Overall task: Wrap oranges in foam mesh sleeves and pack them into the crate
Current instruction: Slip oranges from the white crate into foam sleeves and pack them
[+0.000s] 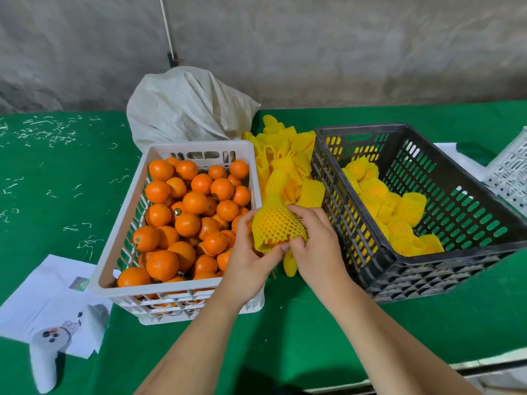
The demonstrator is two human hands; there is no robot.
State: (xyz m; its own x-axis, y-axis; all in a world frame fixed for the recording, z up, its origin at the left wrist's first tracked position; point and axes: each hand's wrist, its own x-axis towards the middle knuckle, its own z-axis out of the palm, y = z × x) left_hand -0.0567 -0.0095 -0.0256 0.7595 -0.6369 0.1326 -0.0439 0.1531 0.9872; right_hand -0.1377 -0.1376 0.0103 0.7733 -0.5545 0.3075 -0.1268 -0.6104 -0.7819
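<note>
Head cam, only view here: both hands are working a yellow foam mesh sleeve over an orange, held up between the white crate of bare oranges and the black crate. Left hand has its grip curled around the sleeve's lower edge, thumb pinching it; right hand has its grip clamped on the other side, fingers hooked into the mesh. The orange just peeks through the netting, so I'd say we're mid-wrap. Next move probably calls for tugging the sleeve fully over the fruit, then setting it among the wrapped oranges in the black crate. Spare sleeves sit piled on the green counter.
</note>
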